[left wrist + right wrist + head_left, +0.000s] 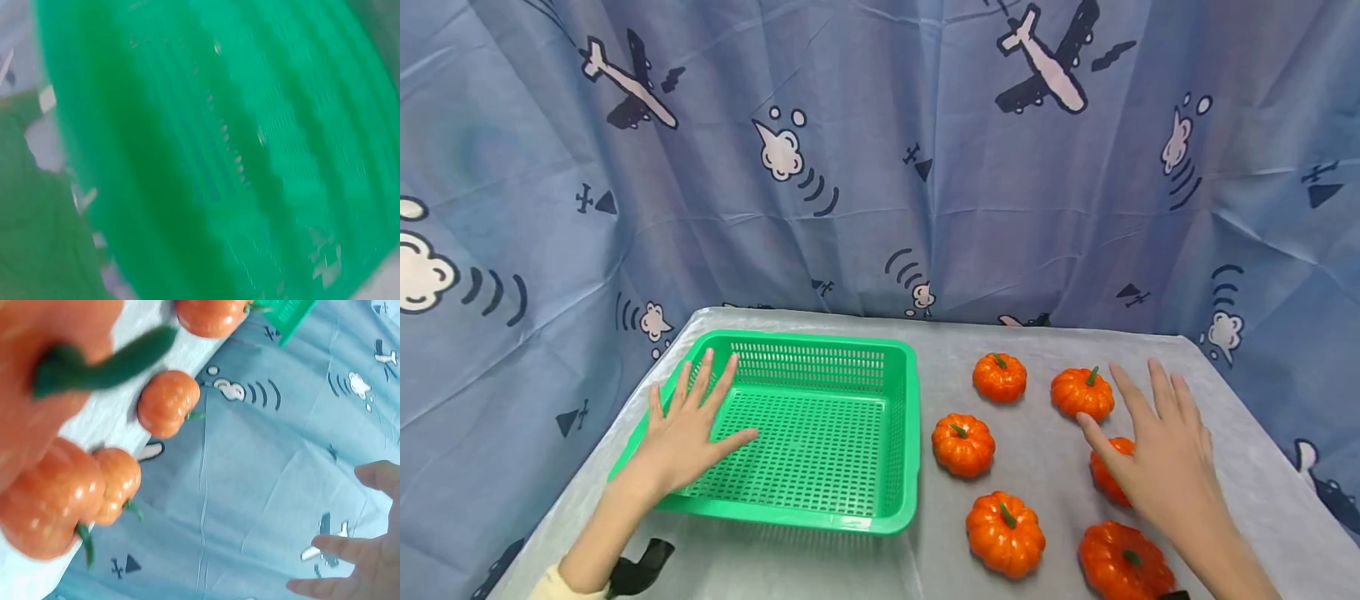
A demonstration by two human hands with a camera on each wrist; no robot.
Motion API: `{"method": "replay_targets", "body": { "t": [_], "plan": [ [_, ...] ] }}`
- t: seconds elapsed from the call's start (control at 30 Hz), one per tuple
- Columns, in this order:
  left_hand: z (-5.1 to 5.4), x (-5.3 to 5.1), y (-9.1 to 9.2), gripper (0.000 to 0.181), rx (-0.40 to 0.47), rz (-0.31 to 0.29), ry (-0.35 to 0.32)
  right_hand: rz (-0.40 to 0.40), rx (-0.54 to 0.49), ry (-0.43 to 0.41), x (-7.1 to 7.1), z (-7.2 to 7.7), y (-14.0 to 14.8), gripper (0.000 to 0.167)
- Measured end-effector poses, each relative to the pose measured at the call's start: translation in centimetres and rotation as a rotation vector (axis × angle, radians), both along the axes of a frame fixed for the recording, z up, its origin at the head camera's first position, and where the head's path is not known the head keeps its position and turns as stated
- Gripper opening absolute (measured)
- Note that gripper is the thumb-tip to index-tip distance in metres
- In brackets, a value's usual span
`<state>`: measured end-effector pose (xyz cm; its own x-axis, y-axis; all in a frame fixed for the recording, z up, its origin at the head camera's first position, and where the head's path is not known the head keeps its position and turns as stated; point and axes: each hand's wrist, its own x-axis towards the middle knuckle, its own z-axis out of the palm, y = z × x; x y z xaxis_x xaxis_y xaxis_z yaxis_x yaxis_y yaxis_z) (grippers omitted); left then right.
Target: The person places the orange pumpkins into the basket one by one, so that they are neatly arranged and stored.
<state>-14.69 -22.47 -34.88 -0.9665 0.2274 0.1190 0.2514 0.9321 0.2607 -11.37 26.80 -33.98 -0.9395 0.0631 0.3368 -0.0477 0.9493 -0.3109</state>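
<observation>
My left hand (681,442) hovers with fingers spread over the left side of a green plastic basket (912,433). To the right, my right hand (1172,454) is also spread, held above several small orange pumpkins with green stems. One pumpkin (1108,471) is partly hidden behind that hand, and another pumpkin (1082,394) lies just beyond its thumb. Nearer the basket sit a pumpkin (962,446), a pumpkin (1000,377) and a pumpkin (1006,535). A darker orange pumpkin (1126,562) rests at the front. Neither hand holds anything. The left wrist view is blurred by the close green basket (262,156).
The table (925,554) has a pale grey cover. Behind it and at both sides hangs a blue curtain (865,167) printed with airplanes and clouds. A dark strap (643,567) shows by the left wrist.
</observation>
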Motion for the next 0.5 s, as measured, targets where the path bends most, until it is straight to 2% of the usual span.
{"method": "replay_targets", "body": {
  "t": [0.1, 0.17, 0.33, 0.4, 0.5],
  "plan": [
    [0.4, -0.6, -2.5, 0.100, 0.060, -0.052, -0.006, 0.006, -0.006, 0.032, 0.8, 0.0, 1.3, 0.072],
    [0.4, -1.1, -4.3, 0.102, 0.135, -0.087, -0.007, -0.005, -0.018, 0.031, 1.4, -0.1, 2.2, 0.073],
    [-0.4, -2.0, -8.2, 0.104, 0.328, -0.166, -0.018, -0.090, -0.024, -0.076, 2.6, -0.5, 4.6, 0.080],
    [-0.9, -2.2, -9.4, 0.106, 0.345, -0.199, 0.001, -0.090, -0.024, -0.123, 3.0, -0.8, 5.7, 0.082],
    [-1.6, -2.6, -10.5, 0.105, 0.304, -0.239, 0.056, -0.028, -0.052, -0.219, 3.4, -1.5, 7.7, 0.081]
  ]
}}
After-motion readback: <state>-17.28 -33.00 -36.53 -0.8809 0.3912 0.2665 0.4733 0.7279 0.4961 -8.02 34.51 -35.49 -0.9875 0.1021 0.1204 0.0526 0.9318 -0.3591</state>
